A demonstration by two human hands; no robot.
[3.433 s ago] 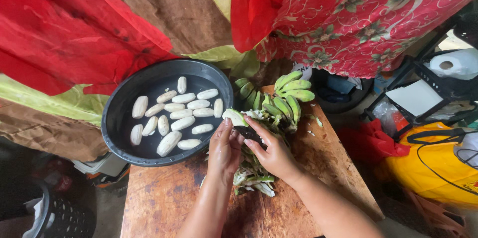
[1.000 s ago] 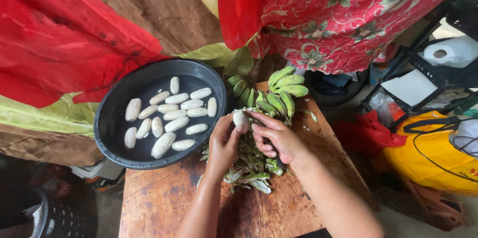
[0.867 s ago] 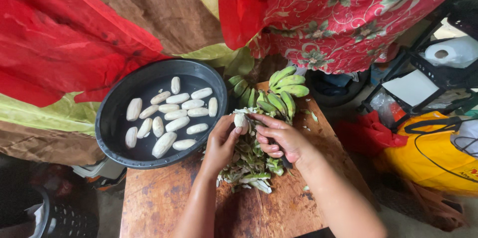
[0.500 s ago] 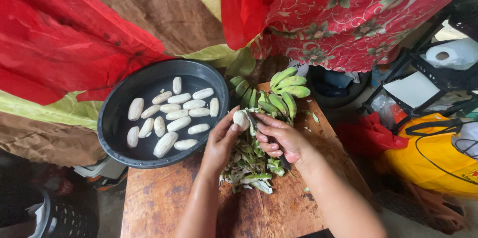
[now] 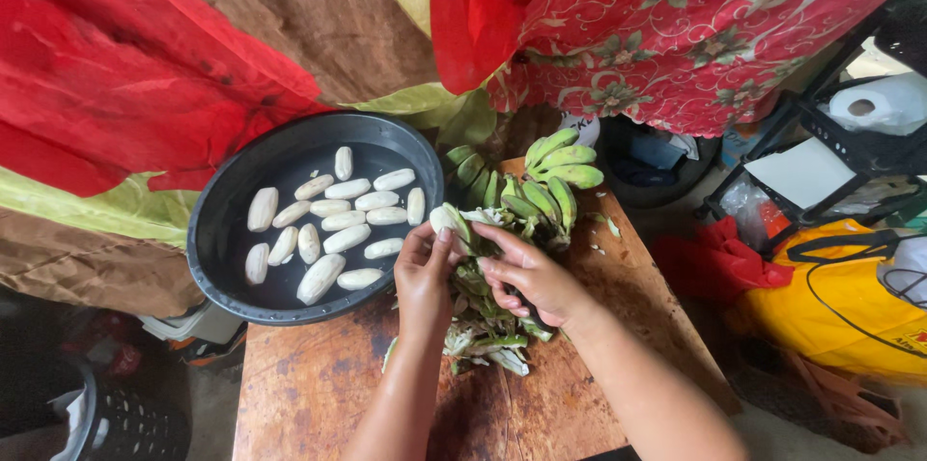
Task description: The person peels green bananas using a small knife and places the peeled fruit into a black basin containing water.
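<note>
Pale, half-peeled banana pinched between both hands above the wooden table, just beside the rim of the black basin. Left hand closed around the banana's lower part, fingertips at its white tip. Right hand gripping a strip of green skin at the same fruit, fingers curled; dark handle-like shape under the palm, too hidden to tell what it is. Directly under the hands, a heap of green peels on the table. Behind the hands, touching the peel heap's far side, a bunch of unpeeled green bananas. Inside the basin, 13 peeled bananas lying loose on the bottom. Red patterned cloth hanging behind the table. Yellow bag off to the right, well apart.
</note>
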